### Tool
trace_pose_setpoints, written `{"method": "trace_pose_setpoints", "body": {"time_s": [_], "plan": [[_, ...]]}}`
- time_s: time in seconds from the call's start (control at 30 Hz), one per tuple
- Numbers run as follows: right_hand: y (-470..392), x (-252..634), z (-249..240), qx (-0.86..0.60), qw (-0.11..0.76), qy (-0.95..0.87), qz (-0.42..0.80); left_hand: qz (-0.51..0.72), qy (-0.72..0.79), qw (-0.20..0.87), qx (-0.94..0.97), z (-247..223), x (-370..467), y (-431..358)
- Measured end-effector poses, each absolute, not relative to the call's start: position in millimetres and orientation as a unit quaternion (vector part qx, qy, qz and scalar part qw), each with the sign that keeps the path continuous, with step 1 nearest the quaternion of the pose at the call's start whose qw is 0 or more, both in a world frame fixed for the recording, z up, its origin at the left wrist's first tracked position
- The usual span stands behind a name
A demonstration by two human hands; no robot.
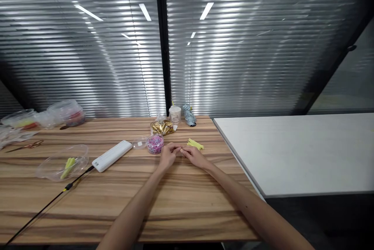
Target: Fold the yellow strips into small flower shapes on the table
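My left hand [168,155] and my right hand [194,155] meet at the fingertips just above the wooden table [187,203]. The fingers of both are pinched together, and whatever lies between them is too small to make out. Close beside my left hand stands a clear round tub [155,144] full of thin pink and purple pieces. Its clear lid [140,143] appears to lie to the left of it. Just beyond my right hand is a small bunch of yellow strips [195,144].
Behind the hands are a gold foil packet [162,127], a paper cup [175,114] and a blue-grey wrapped item [189,116]. To the left lie a white power bank [112,156] with a black cable [43,210], a clear tray [46,169] with yellow strips, and scissors [29,146].
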State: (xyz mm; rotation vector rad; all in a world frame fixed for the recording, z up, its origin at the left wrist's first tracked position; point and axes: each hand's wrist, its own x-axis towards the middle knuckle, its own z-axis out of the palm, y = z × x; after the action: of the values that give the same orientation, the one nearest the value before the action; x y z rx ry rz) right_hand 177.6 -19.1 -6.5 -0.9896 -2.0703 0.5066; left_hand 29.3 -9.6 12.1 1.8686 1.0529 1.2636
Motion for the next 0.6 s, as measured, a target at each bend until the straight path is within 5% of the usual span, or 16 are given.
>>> {"method": "trace_pose_setpoints", "body": {"time_s": [0.1,0.37,0.6], "plan": [[-21,177,-5,-0.409,0.393,-0.805,0.175,0.490,0.396,0.270,0.728,23,26,-13],[-27,176,1,-0.429,0.368,-0.812,0.144,0.431,0.572,-0.072,0.694,45,-28,6],[-25,176,-2,-0.426,0.368,-0.814,0.144,0.341,0.588,-0.133,0.721,31,-43,14]]}}
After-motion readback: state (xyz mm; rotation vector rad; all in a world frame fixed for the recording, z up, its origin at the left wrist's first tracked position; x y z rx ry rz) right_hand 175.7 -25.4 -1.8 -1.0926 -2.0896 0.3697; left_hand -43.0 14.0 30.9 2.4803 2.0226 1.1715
